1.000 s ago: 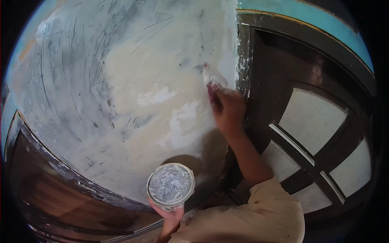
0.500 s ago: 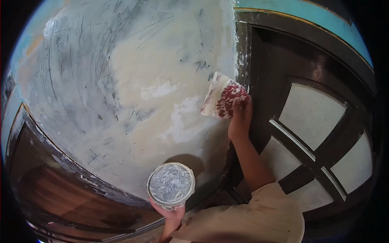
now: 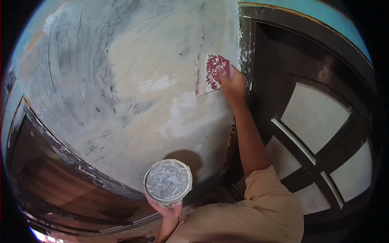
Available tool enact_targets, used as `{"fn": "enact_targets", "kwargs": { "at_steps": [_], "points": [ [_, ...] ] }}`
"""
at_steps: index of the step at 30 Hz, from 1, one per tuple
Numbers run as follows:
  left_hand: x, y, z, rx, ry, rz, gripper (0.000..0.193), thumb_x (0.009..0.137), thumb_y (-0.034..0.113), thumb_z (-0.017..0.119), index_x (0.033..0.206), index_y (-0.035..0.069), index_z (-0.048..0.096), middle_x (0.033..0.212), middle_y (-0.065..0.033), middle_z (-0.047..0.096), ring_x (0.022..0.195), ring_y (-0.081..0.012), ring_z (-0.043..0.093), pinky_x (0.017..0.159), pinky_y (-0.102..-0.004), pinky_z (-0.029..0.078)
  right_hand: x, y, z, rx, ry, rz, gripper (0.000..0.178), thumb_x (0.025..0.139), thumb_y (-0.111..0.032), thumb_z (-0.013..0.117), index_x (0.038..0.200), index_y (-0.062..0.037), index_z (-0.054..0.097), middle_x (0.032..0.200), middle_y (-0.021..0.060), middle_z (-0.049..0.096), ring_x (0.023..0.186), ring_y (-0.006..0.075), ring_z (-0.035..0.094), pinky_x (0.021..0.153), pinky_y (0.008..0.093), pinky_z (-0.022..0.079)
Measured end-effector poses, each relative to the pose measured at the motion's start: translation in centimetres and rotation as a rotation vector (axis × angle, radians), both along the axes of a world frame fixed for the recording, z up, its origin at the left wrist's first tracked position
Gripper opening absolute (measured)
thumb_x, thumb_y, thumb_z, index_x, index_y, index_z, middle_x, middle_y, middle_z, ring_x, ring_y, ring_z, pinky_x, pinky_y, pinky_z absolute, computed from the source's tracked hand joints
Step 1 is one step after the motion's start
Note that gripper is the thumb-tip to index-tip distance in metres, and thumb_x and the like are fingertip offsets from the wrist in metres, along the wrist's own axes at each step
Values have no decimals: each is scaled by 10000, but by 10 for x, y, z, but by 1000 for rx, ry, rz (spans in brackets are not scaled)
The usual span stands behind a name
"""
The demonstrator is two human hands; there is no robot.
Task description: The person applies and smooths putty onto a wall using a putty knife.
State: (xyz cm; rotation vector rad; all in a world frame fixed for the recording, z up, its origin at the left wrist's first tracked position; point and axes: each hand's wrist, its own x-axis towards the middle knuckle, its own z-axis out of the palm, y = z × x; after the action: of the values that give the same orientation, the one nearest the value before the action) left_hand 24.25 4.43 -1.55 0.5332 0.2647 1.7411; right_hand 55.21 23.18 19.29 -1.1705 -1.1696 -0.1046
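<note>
My right hand (image 3: 233, 83) is closed around the red grip of a putty knife (image 3: 210, 73) with a wide blade, smeared with white filler. Its blade edge faces left and lies at the wall (image 3: 137, 52), near the right edge; I cannot tell how firmly it touches. The wall is patchy grey and cream, with whiter wet-looking smears left of and below the blade. Low in the middle, my left hand (image 3: 166, 208) holds a round tub (image 3: 168, 181) from beneath. Grey-white filler coats the tub's inside, and its rim is crusted.
A dark door frame (image 3: 246, 52) borders the wall on the right, with a dark panelled door (image 3: 267, 60) bearing pale panes. At lower left stands another dark wooden frame (image 3: 73, 162) with brown panels. Turquoise paint (image 3: 324, 16) shows above the door.
My right hand has moved up and left with the putty knife, turning the blade upright against the wall. The tub in my left hand has shifted slightly up and left.
</note>
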Motion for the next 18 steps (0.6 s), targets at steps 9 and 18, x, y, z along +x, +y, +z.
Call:
{"fn": "enact_targets", "kwargs": {
  "at_steps": [9,18],
  "points": [
    [35,-12,7,28,-889,-354,777,921,716,294,1517,218,287,1543,-45,325,1403,-298,346,1148,-524,300,46,-17,-99,-168,122,-5,455,971,-436,569,899,7,640,693,84,600,667,133,516,655,330,451],
    [45,-17,24,-104,-384,-250,925,885,282,713,1530,197,55,1546,-149,201,1348,-320,369,1091,-514,385,52,-70,-98,139,441,388,359,994,-289,591,1210,-3,576,1111,41,628,997,81,546,893,256,439]
  ]
}}
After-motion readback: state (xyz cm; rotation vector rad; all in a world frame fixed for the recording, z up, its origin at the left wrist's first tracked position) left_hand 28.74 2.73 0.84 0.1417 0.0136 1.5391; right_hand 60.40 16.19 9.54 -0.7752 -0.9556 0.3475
